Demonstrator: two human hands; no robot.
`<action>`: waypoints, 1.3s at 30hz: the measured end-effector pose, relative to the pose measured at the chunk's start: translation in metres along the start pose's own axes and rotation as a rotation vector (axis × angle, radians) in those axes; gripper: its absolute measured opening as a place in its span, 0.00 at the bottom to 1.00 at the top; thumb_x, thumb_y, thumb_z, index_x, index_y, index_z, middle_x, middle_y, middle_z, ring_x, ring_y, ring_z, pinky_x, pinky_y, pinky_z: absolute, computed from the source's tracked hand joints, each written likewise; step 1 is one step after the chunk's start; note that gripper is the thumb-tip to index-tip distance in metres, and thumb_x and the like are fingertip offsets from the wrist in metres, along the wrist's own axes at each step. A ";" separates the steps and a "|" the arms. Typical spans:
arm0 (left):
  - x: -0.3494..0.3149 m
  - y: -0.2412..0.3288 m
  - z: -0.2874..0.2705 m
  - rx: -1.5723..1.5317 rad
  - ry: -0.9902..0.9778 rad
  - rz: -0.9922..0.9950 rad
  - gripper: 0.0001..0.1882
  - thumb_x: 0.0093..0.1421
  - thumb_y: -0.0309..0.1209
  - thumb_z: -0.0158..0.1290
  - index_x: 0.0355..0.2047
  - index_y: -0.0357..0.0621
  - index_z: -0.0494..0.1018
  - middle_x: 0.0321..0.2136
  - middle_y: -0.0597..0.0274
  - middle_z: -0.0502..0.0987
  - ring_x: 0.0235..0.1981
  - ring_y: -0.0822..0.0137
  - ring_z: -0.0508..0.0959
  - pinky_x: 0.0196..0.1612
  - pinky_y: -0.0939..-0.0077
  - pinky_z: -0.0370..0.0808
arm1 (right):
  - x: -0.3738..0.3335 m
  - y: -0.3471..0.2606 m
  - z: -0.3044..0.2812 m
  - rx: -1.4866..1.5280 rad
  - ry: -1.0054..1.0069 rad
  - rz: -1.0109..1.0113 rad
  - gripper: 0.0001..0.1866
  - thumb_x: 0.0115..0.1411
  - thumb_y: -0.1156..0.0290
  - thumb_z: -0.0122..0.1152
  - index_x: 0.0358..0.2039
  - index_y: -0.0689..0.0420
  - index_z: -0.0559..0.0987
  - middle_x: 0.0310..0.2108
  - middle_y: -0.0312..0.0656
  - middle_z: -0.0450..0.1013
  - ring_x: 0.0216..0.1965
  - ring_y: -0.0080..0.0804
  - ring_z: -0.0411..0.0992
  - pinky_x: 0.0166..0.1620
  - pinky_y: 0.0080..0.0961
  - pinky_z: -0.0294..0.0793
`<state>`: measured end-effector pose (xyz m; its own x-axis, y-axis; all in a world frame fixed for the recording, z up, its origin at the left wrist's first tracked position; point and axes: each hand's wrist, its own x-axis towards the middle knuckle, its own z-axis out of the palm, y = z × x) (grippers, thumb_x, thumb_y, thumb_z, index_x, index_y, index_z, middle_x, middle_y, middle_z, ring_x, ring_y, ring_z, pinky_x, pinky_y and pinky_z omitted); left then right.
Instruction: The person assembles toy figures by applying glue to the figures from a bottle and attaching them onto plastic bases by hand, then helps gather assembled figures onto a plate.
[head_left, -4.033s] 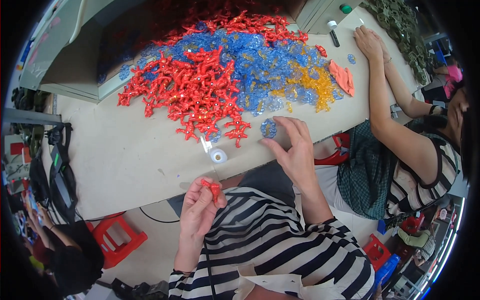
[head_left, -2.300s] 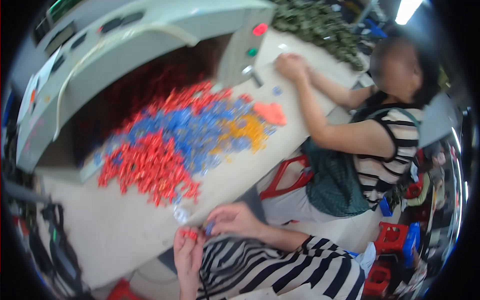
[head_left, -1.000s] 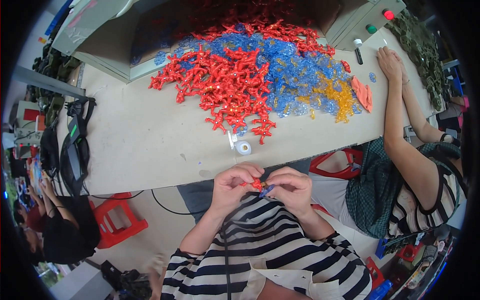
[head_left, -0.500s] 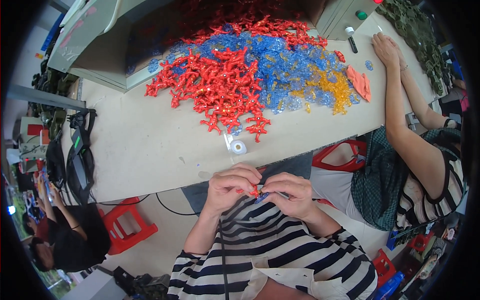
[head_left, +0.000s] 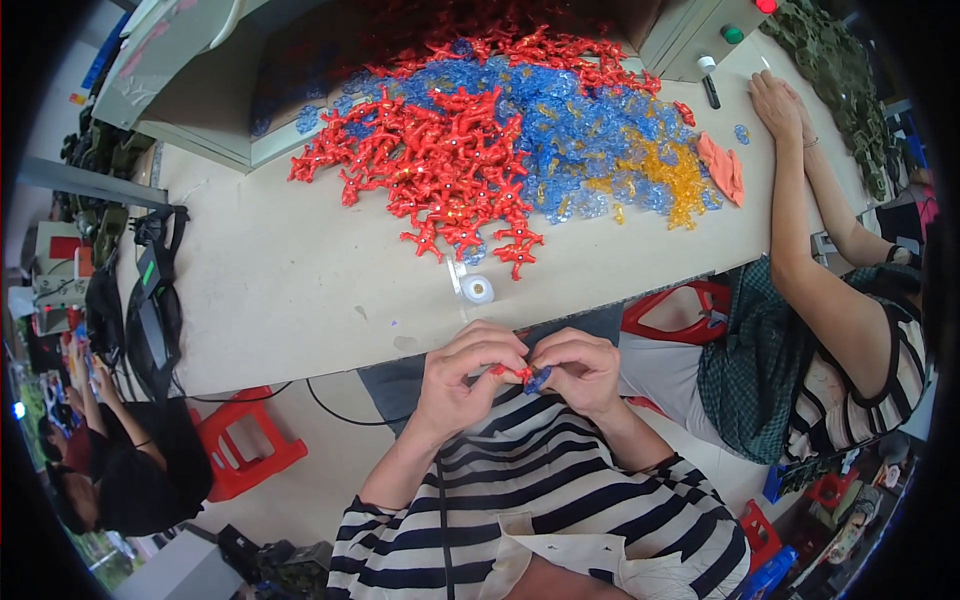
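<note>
Just off the table's near edge, my left hand (head_left: 462,376) pinches a small red plastic figure (head_left: 511,371) between thumb and fingers. My right hand (head_left: 583,372) is closed on a small translucent blue plastic piece (head_left: 538,380). The two pieces meet between my fingertips; how they fit together is hidden by the fingers. Beyond my hands lies a heap of similar red figures (head_left: 440,170). Beside it spread many clear blue pieces (head_left: 570,140), with yellow pieces (head_left: 682,190) at their right side.
A small white round item (head_left: 477,289) sits on the table (head_left: 270,290) near its front edge. An orange-pink cloth-like piece (head_left: 721,170) and a white-capped bottle (head_left: 709,82) lie farther right. A co-worker's forearms (head_left: 787,150) rest there. A grey cabinet (head_left: 195,120) borders the heap.
My fingertips have come closer together, bringing the red figure and the blue piece against each other. The view has shifted slightly. The heaps look the same.
</note>
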<state>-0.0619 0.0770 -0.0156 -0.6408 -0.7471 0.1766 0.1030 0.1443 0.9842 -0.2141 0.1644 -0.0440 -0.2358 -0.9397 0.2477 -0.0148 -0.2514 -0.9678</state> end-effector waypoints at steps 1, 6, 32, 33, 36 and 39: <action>0.000 0.000 0.001 0.029 0.023 -0.014 0.09 0.43 0.15 0.55 0.26 0.39 0.74 0.28 0.58 0.76 0.32 0.64 0.76 0.36 0.74 0.72 | 0.001 0.002 0.000 0.015 0.011 0.017 0.10 0.42 0.82 0.66 0.28 0.63 0.78 0.28 0.44 0.75 0.29 0.31 0.74 0.33 0.21 0.73; -0.003 0.003 0.001 0.002 0.037 -0.007 0.08 0.44 0.16 0.56 0.26 0.38 0.73 0.28 0.57 0.76 0.32 0.62 0.76 0.36 0.73 0.73 | 0.001 -0.010 0.004 0.048 0.048 0.057 0.08 0.44 0.82 0.65 0.28 0.63 0.78 0.28 0.45 0.75 0.30 0.31 0.74 0.34 0.22 0.73; -0.027 -0.036 -0.020 -0.015 0.097 -0.245 0.05 0.55 0.20 0.51 0.34 0.37 0.70 0.32 0.56 0.74 0.32 0.68 0.75 0.37 0.78 0.72 | 0.007 -0.007 0.010 0.231 -0.042 0.080 0.09 0.51 0.82 0.60 0.35 0.63 0.77 0.31 0.38 0.71 0.29 0.19 0.71 0.30 0.14 0.71; -0.024 -0.034 -0.020 0.046 0.081 -0.211 0.06 0.55 0.19 0.50 0.33 0.37 0.70 0.32 0.56 0.74 0.32 0.68 0.74 0.37 0.78 0.72 | 0.007 -0.006 0.011 0.232 -0.042 0.079 0.09 0.51 0.82 0.60 0.35 0.63 0.77 0.31 0.38 0.71 0.29 0.19 0.71 0.30 0.14 0.71; -0.023 -0.018 -0.015 -0.084 0.127 -0.294 0.06 0.54 0.18 0.49 0.34 0.37 0.69 0.31 0.57 0.74 0.31 0.69 0.74 0.37 0.78 0.72 | 0.007 -0.007 0.012 0.267 -0.040 0.104 0.09 0.51 0.82 0.60 0.35 0.63 0.77 0.31 0.38 0.71 0.30 0.19 0.71 0.30 0.14 0.71; -0.022 -0.026 -0.019 -0.001 0.076 -0.234 0.07 0.54 0.17 0.49 0.34 0.37 0.69 0.32 0.56 0.73 0.31 0.69 0.74 0.37 0.78 0.71 | 0.008 -0.007 0.013 0.265 -0.035 0.084 0.09 0.51 0.82 0.61 0.34 0.63 0.77 0.31 0.38 0.71 0.30 0.19 0.71 0.30 0.14 0.70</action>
<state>-0.0366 0.0772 -0.0449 -0.5885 -0.8066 -0.0554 -0.0407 -0.0389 0.9984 -0.2034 0.1562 -0.0344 -0.1918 -0.9661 0.1725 0.2593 -0.2194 -0.9406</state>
